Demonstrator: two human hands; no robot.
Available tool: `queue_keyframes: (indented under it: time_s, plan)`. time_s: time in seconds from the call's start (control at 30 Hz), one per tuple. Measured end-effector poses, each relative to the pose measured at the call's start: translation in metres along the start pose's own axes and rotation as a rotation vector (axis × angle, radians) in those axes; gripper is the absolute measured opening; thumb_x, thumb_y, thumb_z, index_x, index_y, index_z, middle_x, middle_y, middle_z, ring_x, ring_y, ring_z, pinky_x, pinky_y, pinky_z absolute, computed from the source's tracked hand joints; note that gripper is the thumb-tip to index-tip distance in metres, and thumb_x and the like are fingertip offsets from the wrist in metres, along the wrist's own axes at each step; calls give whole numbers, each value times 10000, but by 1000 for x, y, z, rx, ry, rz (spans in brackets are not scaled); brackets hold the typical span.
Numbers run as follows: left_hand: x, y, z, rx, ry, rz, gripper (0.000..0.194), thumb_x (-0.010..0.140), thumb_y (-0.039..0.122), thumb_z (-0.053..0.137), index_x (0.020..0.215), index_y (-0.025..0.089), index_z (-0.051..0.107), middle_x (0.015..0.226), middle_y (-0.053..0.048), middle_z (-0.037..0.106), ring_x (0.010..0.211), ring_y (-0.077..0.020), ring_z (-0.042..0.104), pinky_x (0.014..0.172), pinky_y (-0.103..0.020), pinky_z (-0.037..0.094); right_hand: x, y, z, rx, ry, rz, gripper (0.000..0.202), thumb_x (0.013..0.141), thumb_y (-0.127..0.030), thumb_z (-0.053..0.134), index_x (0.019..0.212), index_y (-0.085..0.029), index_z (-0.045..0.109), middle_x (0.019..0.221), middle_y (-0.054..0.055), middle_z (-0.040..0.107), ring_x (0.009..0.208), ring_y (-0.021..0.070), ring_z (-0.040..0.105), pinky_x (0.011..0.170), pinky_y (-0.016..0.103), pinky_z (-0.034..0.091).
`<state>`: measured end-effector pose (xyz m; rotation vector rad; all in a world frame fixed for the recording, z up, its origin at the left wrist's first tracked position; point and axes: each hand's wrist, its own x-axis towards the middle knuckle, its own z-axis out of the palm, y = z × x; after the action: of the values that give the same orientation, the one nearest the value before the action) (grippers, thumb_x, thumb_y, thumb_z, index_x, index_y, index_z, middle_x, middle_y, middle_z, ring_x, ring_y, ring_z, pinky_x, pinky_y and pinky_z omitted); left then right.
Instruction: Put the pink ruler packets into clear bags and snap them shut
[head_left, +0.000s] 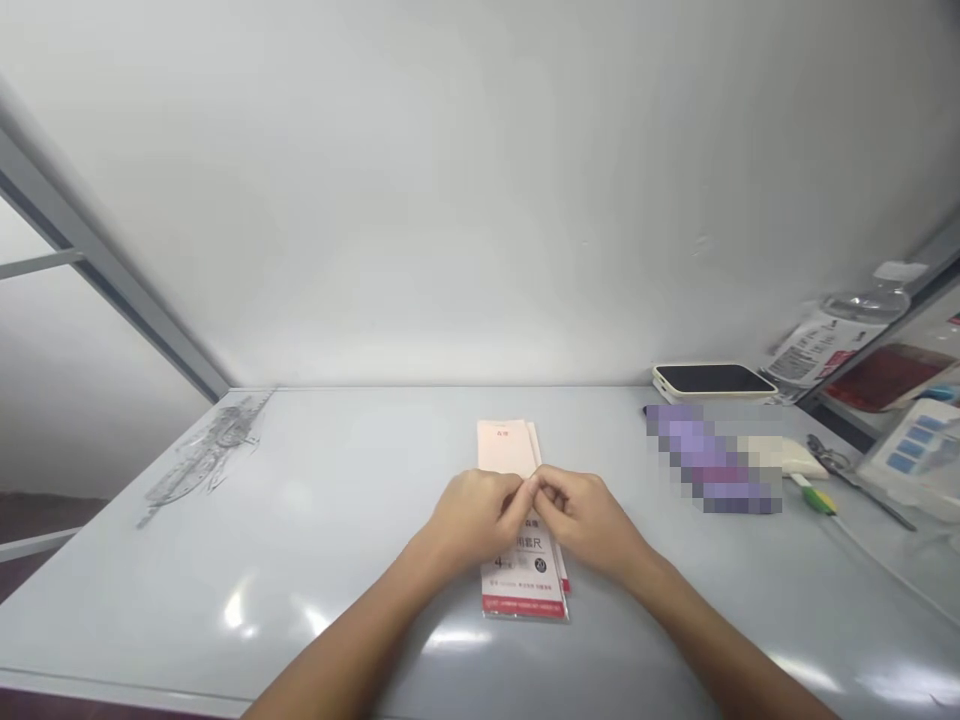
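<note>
A flat packet of rulers lies in front of me, with a pink upper part, white printed lower part, red bottom strip and clear plastic sleeve. Under it, slightly to the right, the edge of a second similar packet shows. Over the middle of the top packet, my left hand and my right hand meet at the fingertips. Both are closed in a pinch, thumbs against curled fingers. Whatever is between the fingertips is too small or hidden to make out.
Clear plastic rulers lie at the table's far left. To the right are a phone, a blurred purple item, scissors, a white cable, a plastic bottle and a clear box. A pale wall rises behind.
</note>
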<state>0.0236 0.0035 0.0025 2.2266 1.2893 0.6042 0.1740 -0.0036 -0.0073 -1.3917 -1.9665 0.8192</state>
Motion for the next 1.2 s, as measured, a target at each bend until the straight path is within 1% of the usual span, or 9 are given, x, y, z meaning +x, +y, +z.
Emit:
queue_keyframes:
  time_s: [0.17, 0.27, 0.4, 0.5, 0.63, 0.8, 0.87, 1.03, 1.2]
  plan:
    - [6, -14, -7, 123, 124, -279, 454, 795, 579, 323, 597, 195, 461, 502, -7, 503, 450, -128, 408, 470, -245, 212, 3, 2, -8, -60, 70, 74, 291, 841, -398, 361, 667, -218, 509, 498, -32, 440, 451, 119, 381, 453, 243, 294]
    - [7, -21, -8, 188, 76, -416, 439, 703, 636, 427, 722, 201, 484, 562, -20, 557, 501, -166, 477, 491, -246, 242, 5, 8, -12, -156, 60, 179, 300, 832, -435, 364, 685, -225, 520, 516, -22, 505, 467, 132, 429, 453, 245, 291]
    - [6, -23, -4, 238, -52, -439, 344, 751, 526, 411, 712, 192, 489, 620, -50, 582, 536, -178, 510, 497, -256, 271, 6, 16, -10, -232, -51, 286, 295, 802, -463, 402, 673, -223, 516, 586, 1, 591, 510, 150, 490, 451, 246, 284]
    - [6, -23, -3, 264, -34, -446, 281, 770, 439, 402, 682, 187, 492, 648, -61, 589, 539, -179, 515, 490, -262, 276, 7, 18, -6, -231, -31, 300, 331, 790, -495, 405, 635, -218, 498, 561, 4, 577, 501, 151, 485, 452, 249, 278]
    - [6, -21, -4, 146, 91, -395, 271, 793, 428, 389, 702, 193, 488, 628, -38, 591, 507, -160, 492, 465, -260, 266, 8, 15, -6, -56, 94, 304, 388, 762, -564, 425, 631, -210, 514, 582, 8, 585, 526, 161, 509, 467, 260, 327]
    - [3, -9, -4, 27, 196, -301, 309, 831, 481, 330, 881, 218, 485, 566, 20, 538, 489, -138, 467, 478, -250, 289, 7, 2, -7, 553, -114, 230, 370, 759, -506, 509, 876, -176, 626, 839, 74, 675, 781, 234, 622, 649, 325, 471]
    - [2, -6, -1, 28, 238, -252, 315, 839, 472, 330, 981, 223, 461, 621, 18, 544, 521, -139, 484, 502, -249, 312, 6, 0, -5, 672, -103, 217, 365, 764, -480, 526, 929, -173, 632, 861, 84, 681, 815, 247, 627, 682, 343, 484]
    - [2, -10, 8, 117, 270, -68, 263, 845, 411, 380, 949, 220, 528, 860, -44, 592, 686, -155, 550, 585, -256, 370, 5, 5, -4, 534, 103, 248, 348, 744, -451, 557, 828, -135, 677, 783, 98, 691, 736, 266, 630, 610, 338, 488]
    - [-1, -10, 15, 297, 236, 54, 328, 885, 295, 296, 1081, 190, 537, 952, -95, 614, 816, -198, 577, 618, -283, 405, 3, 1, -3, 361, 112, 174, 297, 776, -383, 501, 690, -154, 670, 664, 66, 676, 620, 224, 609, 516, 286, 463]
